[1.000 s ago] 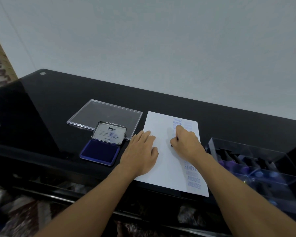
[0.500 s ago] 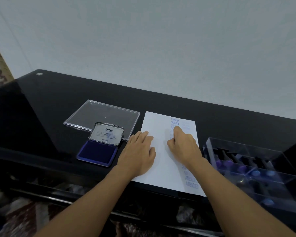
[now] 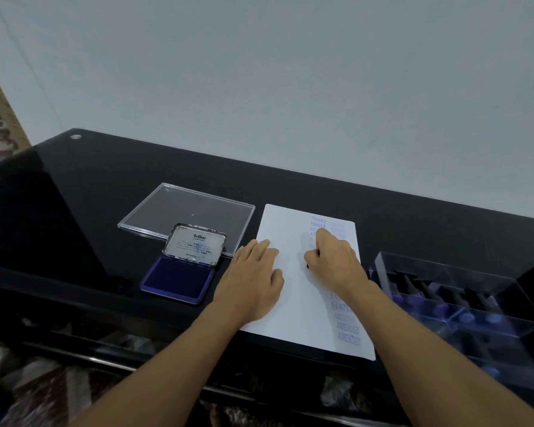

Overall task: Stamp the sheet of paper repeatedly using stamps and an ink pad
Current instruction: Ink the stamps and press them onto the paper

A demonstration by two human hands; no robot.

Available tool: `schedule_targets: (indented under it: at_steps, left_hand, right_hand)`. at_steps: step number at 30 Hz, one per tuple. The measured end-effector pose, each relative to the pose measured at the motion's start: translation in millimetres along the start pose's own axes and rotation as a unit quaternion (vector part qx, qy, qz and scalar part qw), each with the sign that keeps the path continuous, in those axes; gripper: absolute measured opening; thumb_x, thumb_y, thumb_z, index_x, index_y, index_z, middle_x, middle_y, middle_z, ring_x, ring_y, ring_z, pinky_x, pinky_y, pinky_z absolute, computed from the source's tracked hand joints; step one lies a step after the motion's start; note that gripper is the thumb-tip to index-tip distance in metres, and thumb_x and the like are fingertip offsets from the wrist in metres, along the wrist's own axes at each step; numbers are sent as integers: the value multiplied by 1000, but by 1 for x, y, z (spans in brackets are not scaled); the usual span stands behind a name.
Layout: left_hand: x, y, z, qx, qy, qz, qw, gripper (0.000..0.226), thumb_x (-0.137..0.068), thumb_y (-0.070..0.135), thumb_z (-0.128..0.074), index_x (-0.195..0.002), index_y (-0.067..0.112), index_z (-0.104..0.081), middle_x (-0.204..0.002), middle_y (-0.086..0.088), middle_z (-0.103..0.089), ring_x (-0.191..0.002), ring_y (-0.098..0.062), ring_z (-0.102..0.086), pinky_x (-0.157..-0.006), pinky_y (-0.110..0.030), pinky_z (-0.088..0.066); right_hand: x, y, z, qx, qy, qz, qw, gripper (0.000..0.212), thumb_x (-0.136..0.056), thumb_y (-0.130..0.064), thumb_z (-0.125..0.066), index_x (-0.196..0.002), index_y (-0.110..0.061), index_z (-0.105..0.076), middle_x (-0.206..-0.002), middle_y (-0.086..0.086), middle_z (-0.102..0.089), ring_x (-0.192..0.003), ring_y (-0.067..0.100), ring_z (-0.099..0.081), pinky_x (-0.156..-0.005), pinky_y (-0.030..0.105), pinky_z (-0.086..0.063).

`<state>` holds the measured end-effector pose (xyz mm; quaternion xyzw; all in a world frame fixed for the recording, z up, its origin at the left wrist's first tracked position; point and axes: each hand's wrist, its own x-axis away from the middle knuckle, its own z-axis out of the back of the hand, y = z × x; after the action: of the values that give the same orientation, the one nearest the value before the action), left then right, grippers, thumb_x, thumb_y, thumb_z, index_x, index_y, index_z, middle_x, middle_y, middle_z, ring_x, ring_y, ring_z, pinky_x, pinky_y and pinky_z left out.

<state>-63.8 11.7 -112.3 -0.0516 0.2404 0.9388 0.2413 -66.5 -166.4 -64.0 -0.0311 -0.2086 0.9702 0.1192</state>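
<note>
A person's left hand (image 3: 250, 285) lies flat, fingers straight and together, on the left edge of a white sheet of paper (image 3: 290, 235) on a glossy black worktop (image 3: 74, 195). The right hand (image 3: 333, 263) is curled over a stamp (image 3: 307, 265), pressing it onto the sheet's upper right part; only a dark sliver of the stamp shows under the fingers. Blue impressions reading FRAGILE (image 3: 318, 221), SAMPLE (image 3: 341, 305) and AMENDED (image 3: 348, 331) run down the sheet's right side. Just left of the sheet sits an open blue ink pad (image 3: 179, 282), its hinged lid (image 3: 195, 245) raised, in front of a clear plastic cover (image 3: 185, 209). At right, a clear plastic box (image 3: 444, 266) holds more stamps (image 3: 441, 309).
</note>
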Motion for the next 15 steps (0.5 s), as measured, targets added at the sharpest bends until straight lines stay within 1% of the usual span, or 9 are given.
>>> schedule_targets:
  at_steps: [5,8,10,11,15]
  left_hand:
    - [-1,-1,-1,2,1,4,1000,48,-101,33,-36,-146,17,-39,-159,-2,-27,-149,-18,-14,-123,-36,-13]
    - [0,-1,-1,4,0,7,1000,48,-100,33,-36,-145,17,-39,-159,-2,-28,-149,-18,-16,-122,-36,-14]
    - [0,-1,0,6,-1,8,1000,48,-100,34,-36,-145,17,-40,-159,-1,-28,-149,-18,-16,-122,-36,-15]
    - [-1,-1,0,8,-3,8,1000,48,-100,34,-35,-145,18,-39,-159,-1,-28,-149,-18,-16,-122,-36,-15]
    - [0,-1,0,8,-3,7,1000,49,-100,33,-35,-146,17,-39,-159,-1,-28,-149,-17,-16,-123,-36,-15]
  right_hand:
    - [6,-1,2,8,-3,13,1000,24,-93,-13,-42,-75,-19,-28,-67,2,-42,-57,17,-32,-49,31,-26]
    - [5,0,4,1,-19,6,1000,20,-96,-18,-43,-78,-18,-33,-73,4,-49,-59,18,-38,-51,32,-31]
    - [4,1,10,-25,-31,-6,999,18,-97,-21,-45,-81,-17,-38,-78,4,-53,-60,18,-42,-52,31,-34]
    - [4,2,14,-41,-25,-11,999,17,-97,-22,-46,-82,-16,-41,-80,4,-54,-61,17,-43,-52,30,-34]
    - [6,7,39,-97,45,-7,994,17,-97,-22,-49,-88,-7,-49,-79,4,-56,-60,16,-43,-50,29,-37]
